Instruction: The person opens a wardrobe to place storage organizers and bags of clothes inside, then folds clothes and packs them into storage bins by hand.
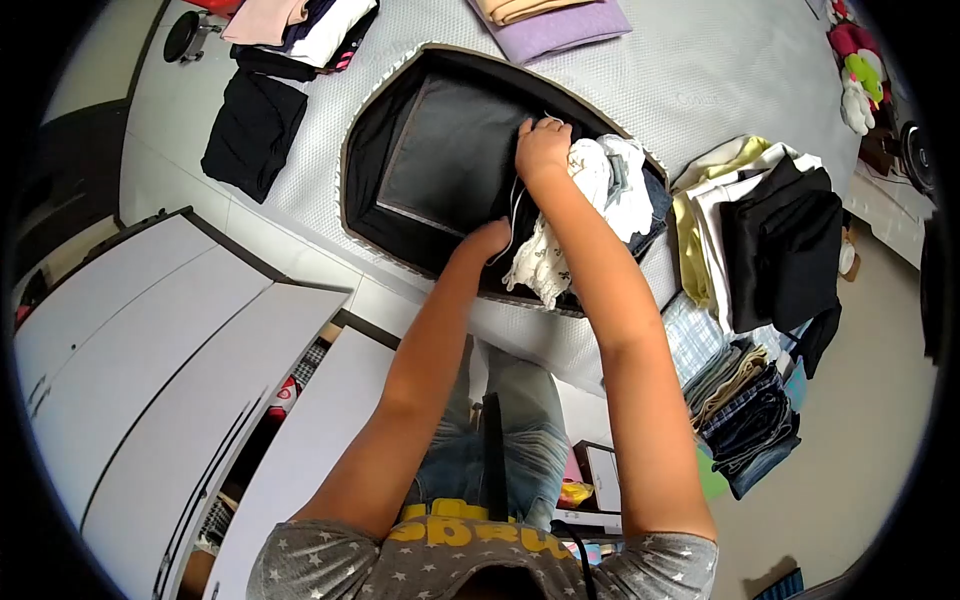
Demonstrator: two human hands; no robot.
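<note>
An open black fabric case (366, 130) lies on the bed, its lid lining seen as a flat dark panel (455, 140). Both my hands are inside it. My right hand (543, 148) is closed at the far side, with its fingers curled over black cloth. Nearer to me, my left hand (488, 240) is closed too, its fingertips mostly hidden by the same dark cloth. A thin white cord (515, 215) runs between the hands. Just right of them lie crumpled white patterned clothes (540, 262), with dark blue denim (656, 205) beside them.
Stacked black, white and yellow-green clothes (780, 235) stand right of the case, above folded jeans and trousers (745, 405). Folded black trousers (255, 130) lie at left. A purple cloth (560, 35) lies at the back. White cabinet doors (150, 380) stand at lower left.
</note>
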